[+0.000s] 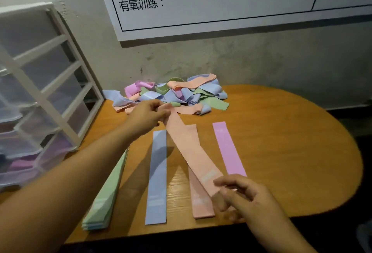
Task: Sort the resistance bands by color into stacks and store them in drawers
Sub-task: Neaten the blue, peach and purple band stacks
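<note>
step: laying one peach band (pixel 193 158) onto the peach stack (pixel 201 206).
left grip (pixel 150 115): grasping the far end of the band, fingers curled on it, just in front of the pile (pixel 173 93).
right grip (pixel 247 196): pinching the near end between thumb and fingers. the view is a little blurred, but the band ends inside it.
band position: held off the table (pixel 291 142), taut between your two grips. it runs on a slant, far end drawn toward the blue band (pixel 158 176), near end to the right of the stack's near end.
band vs stack: crosses over the stack and is not lined up with it.
how to do it well: swing the far end right until the band runs along the stack. keep light tension so it stays flat. lower both ends together and match the edges before letting go.
watch: don't drag the slack across the blue band or the pink band (pixel 229 148). both lie just beside the stack.
other rows: green stack (pixel 106 194) at far left, partly under your left arm.
progress (judgement): early. the pile is large and the drawers (pixel 46 95) at left are not yet in use for these rows.
</note>
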